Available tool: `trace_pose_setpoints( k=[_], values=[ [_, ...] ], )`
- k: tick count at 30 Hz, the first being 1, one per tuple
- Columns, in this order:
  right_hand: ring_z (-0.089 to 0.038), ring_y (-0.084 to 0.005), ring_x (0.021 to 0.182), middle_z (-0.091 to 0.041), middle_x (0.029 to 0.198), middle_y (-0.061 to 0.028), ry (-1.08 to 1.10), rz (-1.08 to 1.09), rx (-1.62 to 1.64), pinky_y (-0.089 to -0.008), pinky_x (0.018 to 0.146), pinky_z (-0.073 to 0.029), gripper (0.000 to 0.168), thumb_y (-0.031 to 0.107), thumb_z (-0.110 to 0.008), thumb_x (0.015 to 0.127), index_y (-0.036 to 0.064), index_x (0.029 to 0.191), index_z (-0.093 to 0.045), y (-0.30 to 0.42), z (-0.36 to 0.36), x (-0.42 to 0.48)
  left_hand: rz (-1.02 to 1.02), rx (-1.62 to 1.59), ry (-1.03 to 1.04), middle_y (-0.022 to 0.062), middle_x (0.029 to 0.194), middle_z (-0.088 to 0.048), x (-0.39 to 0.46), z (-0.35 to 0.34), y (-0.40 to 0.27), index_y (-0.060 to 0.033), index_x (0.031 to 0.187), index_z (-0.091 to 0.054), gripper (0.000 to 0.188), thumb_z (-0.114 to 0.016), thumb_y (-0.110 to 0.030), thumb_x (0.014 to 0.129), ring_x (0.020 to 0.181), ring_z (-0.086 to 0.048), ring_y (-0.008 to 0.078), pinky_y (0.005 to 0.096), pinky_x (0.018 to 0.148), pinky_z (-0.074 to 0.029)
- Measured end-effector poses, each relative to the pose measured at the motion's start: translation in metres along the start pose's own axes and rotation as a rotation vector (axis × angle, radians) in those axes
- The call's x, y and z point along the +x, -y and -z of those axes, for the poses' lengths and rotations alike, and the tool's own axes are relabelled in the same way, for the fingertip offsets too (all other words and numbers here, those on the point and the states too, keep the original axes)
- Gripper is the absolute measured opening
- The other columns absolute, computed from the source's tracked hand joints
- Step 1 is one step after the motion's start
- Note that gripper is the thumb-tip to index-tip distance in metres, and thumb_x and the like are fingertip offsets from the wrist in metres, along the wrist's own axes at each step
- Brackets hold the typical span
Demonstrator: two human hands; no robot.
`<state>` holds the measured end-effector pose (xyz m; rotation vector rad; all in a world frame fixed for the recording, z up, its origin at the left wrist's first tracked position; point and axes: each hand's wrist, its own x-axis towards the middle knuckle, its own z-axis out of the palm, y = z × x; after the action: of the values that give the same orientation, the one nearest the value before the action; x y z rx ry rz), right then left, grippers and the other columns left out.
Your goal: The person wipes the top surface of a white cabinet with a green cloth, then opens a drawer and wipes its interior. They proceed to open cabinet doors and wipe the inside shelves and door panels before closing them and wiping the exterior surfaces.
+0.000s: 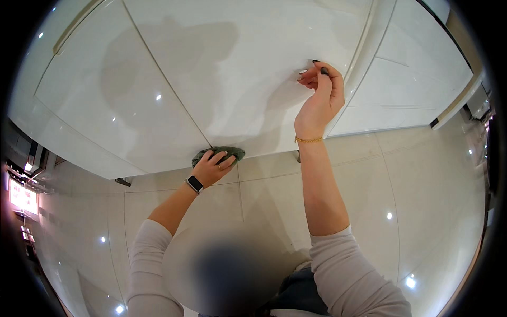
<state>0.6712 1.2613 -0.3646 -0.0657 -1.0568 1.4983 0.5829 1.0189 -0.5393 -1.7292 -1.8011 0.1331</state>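
Note:
With bent fingers, my left hand [212, 168] presses a dark green cloth [218, 153] against the lower edge of a glossy white cabinet front [253, 99], where a seam between two panels meets that edge. A watch is on the left wrist. My right hand [321, 99] is raised in front of the white panel further up and to the right, its fingers curled loosely with nothing between them. Whether its fingertips touch the panel, I cannot tell. A thin gold bracelet circles the right wrist.
Short dark cabinet feet [123, 181] stand on the glossy beige tiled floor [356, 190]. A pale handle strip [75, 27] runs along the cabinet at upper left. More white panels [416, 75] continue at right. Dark appliances [23, 152] show at the far left. A blurred round shape covers the bottom middle.

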Motion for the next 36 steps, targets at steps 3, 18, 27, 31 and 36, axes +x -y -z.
trace_pose_setpoints(
  k=[3, 18, 27, 31, 36],
  values=[
    [-0.05, -0.01, 0.062, -0.056, 0.071, -0.0046, 0.022, 0.011, -0.015, -0.0234, 0.056, -0.042, 0.016, 0.005, -0.041, 0.086, 0.0, 0.09, -0.056, 0.001, 0.003, 0.001, 0.111, -0.014, -0.083, -0.0022, 0.114, -0.046, 0.011, 0.012, 0.003, -0.025, 0.1, -0.064, 0.027, -0.06, -0.015, 0.076, 0.103, -0.044, 0.0219, 0.0413, 0.083, -0.04],
    [-0.042, -0.0061, 0.046, -0.05, 0.053, -0.0023, 0.174, -0.07, -0.023, -0.0203, 0.046, -0.034, 0.018, 0.003, -0.041, 0.083, 0.0, 0.093, -0.056, 0.015, 0.021, 0.0, 0.354, 0.181, -0.325, -0.0027, 0.112, -0.044, 0.018, 0.023, 0.007, -0.0279, 0.1, -0.064, 0.034, -0.065, -0.011, 0.07, 0.101, -0.039, 0.0226, 0.0409, 0.081, -0.037],
    [-0.041, -0.0065, 0.046, -0.046, 0.051, -0.0004, 0.226, -0.105, -0.021, -0.0213, 0.044, -0.033, 0.018, 0.002, -0.041, 0.083, 0.0, 0.092, -0.056, 0.012, 0.021, -0.007, 0.146, -0.009, 0.087, -0.0023, 0.112, -0.046, -0.033, -0.009, -0.019, -0.0247, 0.103, -0.062, 0.033, -0.061, -0.013, 0.072, 0.103, -0.042, 0.0232, 0.0436, 0.084, -0.039],
    [-0.041, -0.006, 0.046, -0.045, 0.051, -0.0001, 0.294, -0.088, -0.039, -0.0211, 0.044, -0.032, 0.019, 0.0, -0.041, 0.083, 0.0, 0.093, -0.056, 0.009, 0.008, -0.02, 0.409, 0.02, -0.194, 0.0, 0.114, -0.045, -0.027, 0.019, 0.003, -0.0241, 0.105, -0.061, 0.042, -0.061, -0.004, 0.068, 0.106, -0.041, 0.0245, 0.0419, 0.086, -0.038],
    [-0.044, -0.006, 0.047, -0.051, 0.06, -0.002, 0.394, -0.081, -0.096, -0.021, 0.044, -0.034, 0.019, 0.001, -0.041, 0.085, -0.002, 0.096, -0.056, 0.015, -0.04, -0.064, 0.873, 0.044, -0.707, 0.0178, 0.125, -0.034, -0.012, 0.109, 0.094, -0.003, 0.112, -0.055, 0.048, -0.05, 0.01, 0.066, 0.114, -0.034, 0.0342, 0.0434, 0.095, -0.031]
  ],
)
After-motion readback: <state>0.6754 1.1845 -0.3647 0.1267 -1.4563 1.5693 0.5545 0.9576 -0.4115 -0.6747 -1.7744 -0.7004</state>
